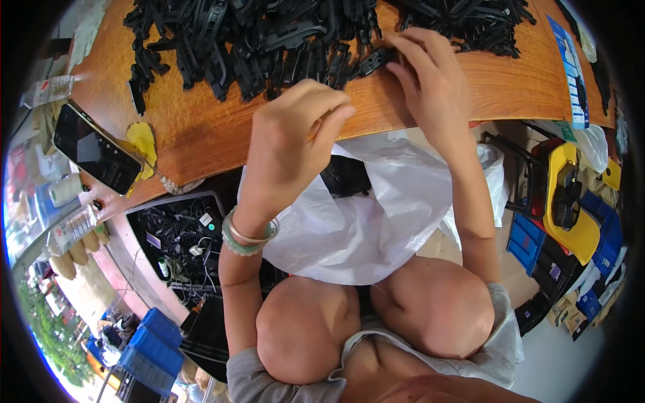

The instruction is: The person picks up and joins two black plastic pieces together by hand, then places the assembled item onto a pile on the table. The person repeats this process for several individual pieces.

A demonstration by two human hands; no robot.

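At the table's near edge, my right hand [433,87] has its fingertips closed on one end of a small black plastic part [373,62]. That part lies at the front of a heap of similar long black plastic parts [289,33]. My left hand [295,134] is in front of the heap, fingers curled and thumb pressed against them; whatever it may hold is hidden. Below both hands, a white woven sack [349,235] hangs open between the table edge and my knees. Black pieces [346,176] show in its mouth.
A phone [96,148] leans at the table's left edge by a yellow leaf-shaped piece [141,144]. Below it stands a black bin [218,208] of cables and small parts. At right are a blue-and-white printed sheet [570,70], a yellow chair [571,221] and a blue crate [527,242].
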